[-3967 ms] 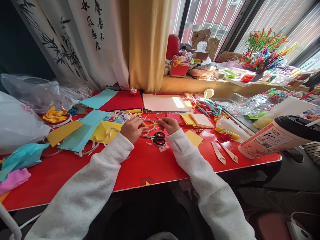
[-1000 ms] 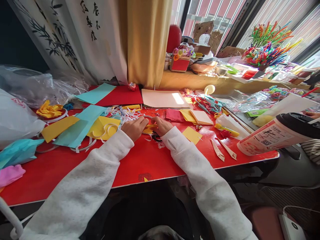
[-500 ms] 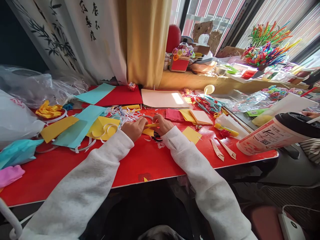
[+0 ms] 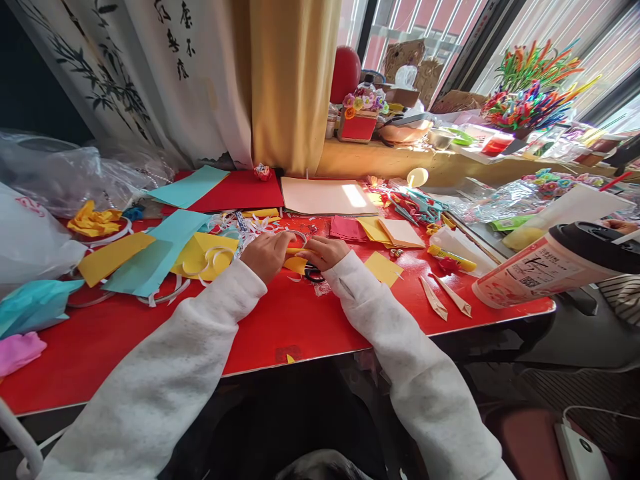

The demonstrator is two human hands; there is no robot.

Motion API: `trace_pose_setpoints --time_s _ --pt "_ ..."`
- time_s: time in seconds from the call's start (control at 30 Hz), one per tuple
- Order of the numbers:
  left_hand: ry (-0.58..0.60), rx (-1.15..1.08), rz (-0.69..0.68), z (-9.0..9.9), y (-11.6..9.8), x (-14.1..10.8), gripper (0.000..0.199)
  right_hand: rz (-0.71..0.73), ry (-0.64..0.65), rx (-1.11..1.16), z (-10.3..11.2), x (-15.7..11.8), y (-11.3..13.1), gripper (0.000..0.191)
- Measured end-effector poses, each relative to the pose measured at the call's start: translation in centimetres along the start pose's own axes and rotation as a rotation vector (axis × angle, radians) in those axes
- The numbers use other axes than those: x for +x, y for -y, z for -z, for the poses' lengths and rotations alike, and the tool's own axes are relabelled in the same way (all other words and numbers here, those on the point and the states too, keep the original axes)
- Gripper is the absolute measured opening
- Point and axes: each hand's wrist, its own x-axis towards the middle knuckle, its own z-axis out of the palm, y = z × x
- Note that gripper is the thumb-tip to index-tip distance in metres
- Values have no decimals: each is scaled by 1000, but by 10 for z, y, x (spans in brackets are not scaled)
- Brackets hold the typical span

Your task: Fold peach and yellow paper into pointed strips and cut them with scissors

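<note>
Between my hands is a small folded strip of yellow paper point(image 4: 295, 252), held just above the red table point(image 4: 320, 327). My left hand point(image 4: 267, 255) pinches its left end, the fingers curled over it. At the other end, my right hand point(image 4: 326, 252) has its fingers closed on the paper and mostly hides it. Below them lie a flat piece of yellow paper point(image 4: 296, 265) and scissors with black handles point(image 4: 314, 273), partly covered. White paper shreds point(image 4: 247, 229) are heaped just beyond my left hand.
Yellow and blue sheets point(image 4: 160, 257) spread to the left, near plastic bags point(image 4: 35, 233). Small paper squares point(image 4: 385, 231), a glue tube point(image 4: 453, 259) and two folded paper points point(image 4: 433, 298) lie to the right. A large tilted cup point(image 4: 545, 267) leans at the right edge.
My right hand's fingers have lowered and flattened over the yellow strip, covering more of it. My left hand stays closed on its end. The view has shifted very slightly.
</note>
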Motion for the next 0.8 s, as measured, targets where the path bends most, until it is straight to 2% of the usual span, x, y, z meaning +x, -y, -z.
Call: trace_pose_setpoints --time_s 0.07,0.17,0.27,0.33,0.43,0.57,0.67,0.8 --pt "14 -16 16 0 0 0 21 27 -23 43 -2 0 -3 38" --pt "71 -6 -1 1 -1 0 28 53 -96 84 -3 1 -7 48" --pt "105 24 -18 3 -1 0 30 66 -102 38 -2 2 -10 29" --pt "74 67 -15 2 0 -1 27 81 -64 20 -2 3 -10 20" --pt "2 74 -18 1 0 -1 23 29 -37 82 -2 4 -9 23" --pt "-2 20 20 2 0 -1 21 -79 -133 360 -5 4 -8 38" --pt "34 28 35 4 -2 -1 28 6 -233 457 -3 3 -6 36" --pt "24 49 2 5 -3 -1 29 119 -283 363 2 2 -4 25"
